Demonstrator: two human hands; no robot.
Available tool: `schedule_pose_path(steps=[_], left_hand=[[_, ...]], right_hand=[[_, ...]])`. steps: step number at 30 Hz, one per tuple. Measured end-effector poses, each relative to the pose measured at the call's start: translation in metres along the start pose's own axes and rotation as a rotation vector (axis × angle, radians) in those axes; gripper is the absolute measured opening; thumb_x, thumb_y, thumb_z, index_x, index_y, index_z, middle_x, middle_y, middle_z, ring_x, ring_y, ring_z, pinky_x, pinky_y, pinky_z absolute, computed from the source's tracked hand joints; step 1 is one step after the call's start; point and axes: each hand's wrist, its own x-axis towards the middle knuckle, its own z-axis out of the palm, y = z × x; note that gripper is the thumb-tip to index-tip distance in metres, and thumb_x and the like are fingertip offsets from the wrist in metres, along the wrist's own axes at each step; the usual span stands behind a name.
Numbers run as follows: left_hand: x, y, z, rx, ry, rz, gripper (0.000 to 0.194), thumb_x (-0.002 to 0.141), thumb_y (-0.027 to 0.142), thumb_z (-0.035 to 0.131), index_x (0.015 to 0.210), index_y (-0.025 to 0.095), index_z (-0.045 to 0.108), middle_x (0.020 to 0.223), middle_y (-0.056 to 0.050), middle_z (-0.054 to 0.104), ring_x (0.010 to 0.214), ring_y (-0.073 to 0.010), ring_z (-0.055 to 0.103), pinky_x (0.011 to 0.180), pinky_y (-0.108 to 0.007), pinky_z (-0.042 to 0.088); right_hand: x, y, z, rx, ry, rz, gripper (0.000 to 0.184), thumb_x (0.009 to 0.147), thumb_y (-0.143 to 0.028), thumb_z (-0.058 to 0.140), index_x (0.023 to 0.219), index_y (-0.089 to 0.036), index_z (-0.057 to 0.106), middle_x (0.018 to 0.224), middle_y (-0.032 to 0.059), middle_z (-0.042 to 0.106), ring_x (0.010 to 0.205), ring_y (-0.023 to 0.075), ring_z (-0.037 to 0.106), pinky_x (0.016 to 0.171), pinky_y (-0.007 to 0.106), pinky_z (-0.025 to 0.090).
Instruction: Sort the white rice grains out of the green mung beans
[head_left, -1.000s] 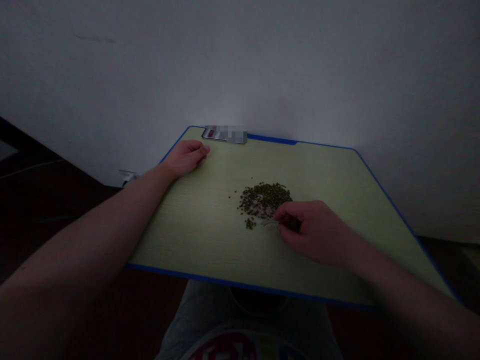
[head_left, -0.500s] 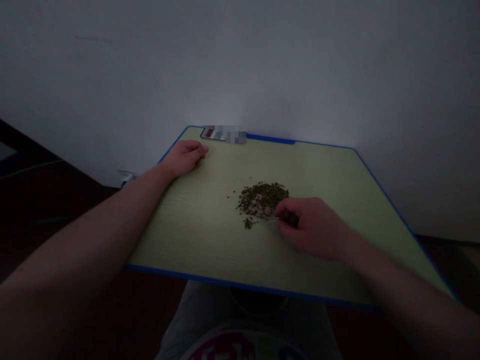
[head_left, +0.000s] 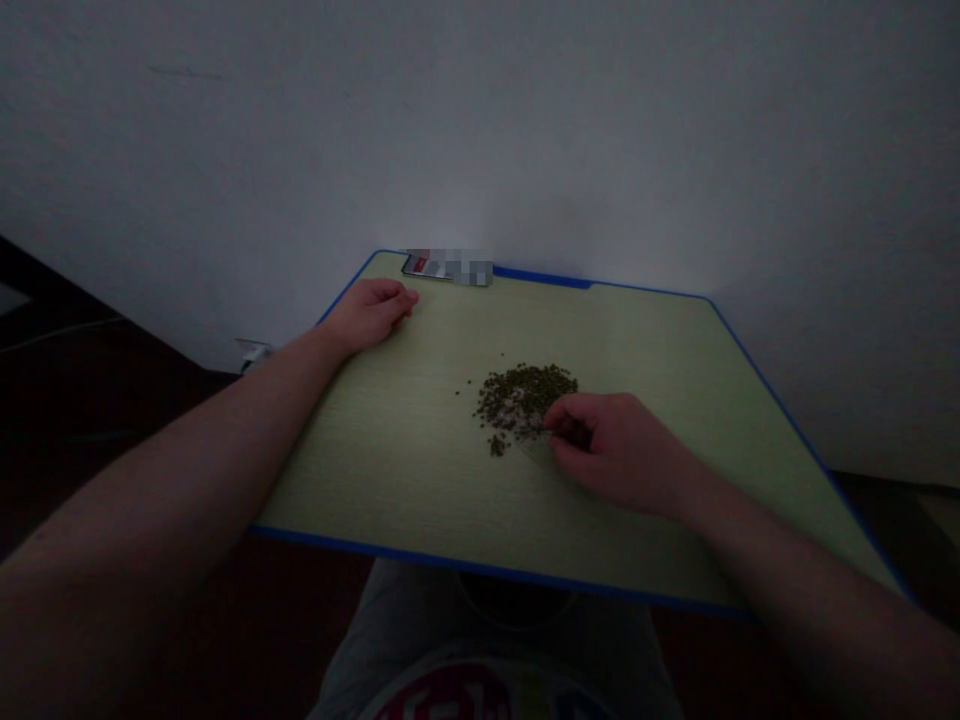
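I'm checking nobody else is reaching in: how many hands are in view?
2: the left hand on the left side of the tabletop, and the right hand at the grain pile's near right edge. No others show.

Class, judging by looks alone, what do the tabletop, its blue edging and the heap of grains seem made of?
Tabletop: probably laminated board, dull-finished; faint grain-like streaks.
Blue edging: likely smooth plastic; its colour is even.
Heap of grains: perhaps dried seeds; small, greenish-brown bits, finish unclear.
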Motion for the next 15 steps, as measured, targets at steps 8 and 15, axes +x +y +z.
schedule_pose_path(steps=[8, 15], left_hand=[[-0.0004, 0.0002, -0.0011, 0.023, -0.02, 0.051, 0.034, 0.077, 0.045, 0.049, 0.059, 0.016, 0.051, 0.047, 0.002, 0.044, 0.044, -0.0082, 0.036, 0.044, -0.023, 0.029], [0.0006, -0.0018, 0.0001, -0.009, -0.019, 0.042, 0.034, 0.077, 0.046, 0.049, 0.06, 0.016, 0.051, 0.048, 0.002, 0.045, 0.044, -0.0081, 0.037, 0.044, -0.022, 0.029]], right_hand=[[0.0002, 0.0055, -0.0007, -0.011, -0.004, 0.02, 0.011, 0.069, -0.013, 0.051, 0.073, -0.018, 0.059, 0.059, -0.0028, 0.058, 0.052, 0.0092, 0.05, 0.051, 0.022, 0.034], [0.0029, 0.0064, 0.0014, -0.013, 0.018, 0.018, 0.009, 0.072, -0.016, 0.052, 0.075, -0.018, 0.06, 0.062, -0.0016, 0.059, 0.054, 0.0096, 0.051, 0.052, 0.022, 0.034]])
